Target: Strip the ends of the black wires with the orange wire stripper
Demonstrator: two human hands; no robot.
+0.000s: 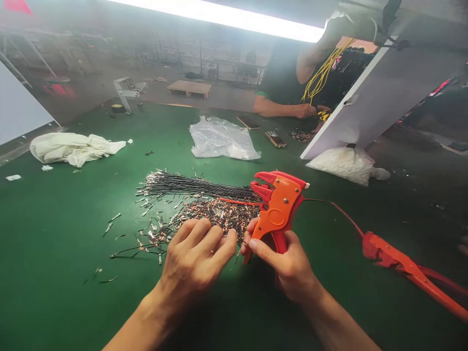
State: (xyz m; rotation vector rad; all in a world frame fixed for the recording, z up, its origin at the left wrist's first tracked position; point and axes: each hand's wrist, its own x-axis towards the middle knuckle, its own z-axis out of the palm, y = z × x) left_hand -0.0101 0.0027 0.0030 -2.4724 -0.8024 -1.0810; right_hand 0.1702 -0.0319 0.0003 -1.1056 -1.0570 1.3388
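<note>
My right hand (288,265) grips the handles of an orange and red wire stripper (278,204), held upright over the green table (54,229). A red wire (237,201) runs into the tool's jaws from the left. My left hand (195,256) rests knuckles up beside the tool, its fingers curled and pressed together over a heap of small metal terminals (219,217). What the fingertips pinch is hidden. Behind the heap lies a bundle of black wires (193,186).
A second orange tool (409,268) with a red lead lies at the right. A clear plastic bag (221,139), a white cloth (73,147), a bag of white parts (341,163) and two phones (275,139) lie further back. Another person's hand (305,111) works yellow wires opposite.
</note>
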